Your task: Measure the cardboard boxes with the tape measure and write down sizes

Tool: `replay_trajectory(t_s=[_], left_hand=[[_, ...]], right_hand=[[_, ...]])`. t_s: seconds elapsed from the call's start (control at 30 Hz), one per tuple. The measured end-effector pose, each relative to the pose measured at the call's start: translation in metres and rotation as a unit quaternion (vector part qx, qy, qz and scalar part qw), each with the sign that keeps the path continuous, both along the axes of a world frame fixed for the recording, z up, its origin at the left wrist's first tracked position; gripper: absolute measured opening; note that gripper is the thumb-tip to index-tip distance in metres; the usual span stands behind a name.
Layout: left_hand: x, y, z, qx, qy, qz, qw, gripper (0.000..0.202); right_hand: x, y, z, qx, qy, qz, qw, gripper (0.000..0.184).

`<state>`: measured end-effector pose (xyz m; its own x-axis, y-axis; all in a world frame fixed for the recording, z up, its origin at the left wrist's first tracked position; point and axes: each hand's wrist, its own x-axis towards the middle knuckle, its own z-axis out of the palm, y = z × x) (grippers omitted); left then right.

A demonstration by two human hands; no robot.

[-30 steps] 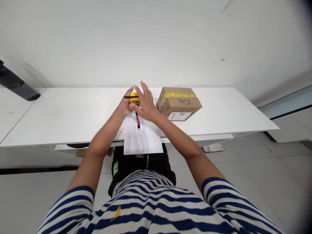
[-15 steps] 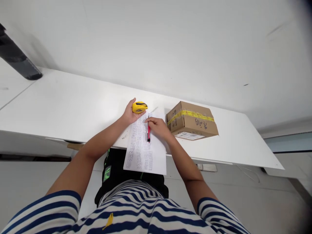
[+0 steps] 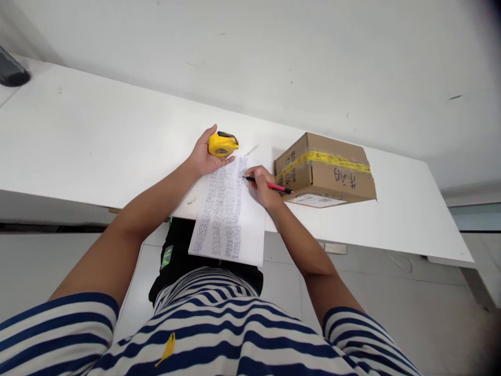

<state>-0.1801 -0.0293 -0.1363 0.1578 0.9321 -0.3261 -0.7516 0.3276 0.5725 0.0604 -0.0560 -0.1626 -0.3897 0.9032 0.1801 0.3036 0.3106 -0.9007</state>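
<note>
A yellow tape measure with a black strip on top rests in my left hand, the thumb and fingers around it. My right hand grips a red and black pen, its dark tip pointing left at the paper. Beneath both hands lies a white sheet of paper covered with columns of dense handwriting. Its lower end hangs past the table's front edge. Just right of my right hand stands a closed cardboard box with yellow tape, black marker writing and a white label.
The white table runs along a pale wall. A thin light strip lies above the paper's top edge. At the far left stands a dark rounded object. Small scribbles mark the tabletop left of the paper.
The pen has swung from lying along the paper to slanting across my right hand, tip to the left. The view has shifted, so the box appears farther right and the hands higher.
</note>
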Motion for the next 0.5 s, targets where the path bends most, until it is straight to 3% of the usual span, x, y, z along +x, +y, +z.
replay_trajectory(t_s=[0.17,0.5], left_hand=[[0.0029,-0.0022,0.0041,0.006,0.024,0.006,1.0,0.05],[0.006,-0.0029,0.0031,0.009,0.036,0.016,0.999,0.044]], right_hand=[[-0.0027,-0.0015,0.0067,0.001,-0.087,-0.059,0.994,0.057],[-0.0049,-0.0004,0.0017,0.007,-0.054,-0.057,0.997,0.05]])
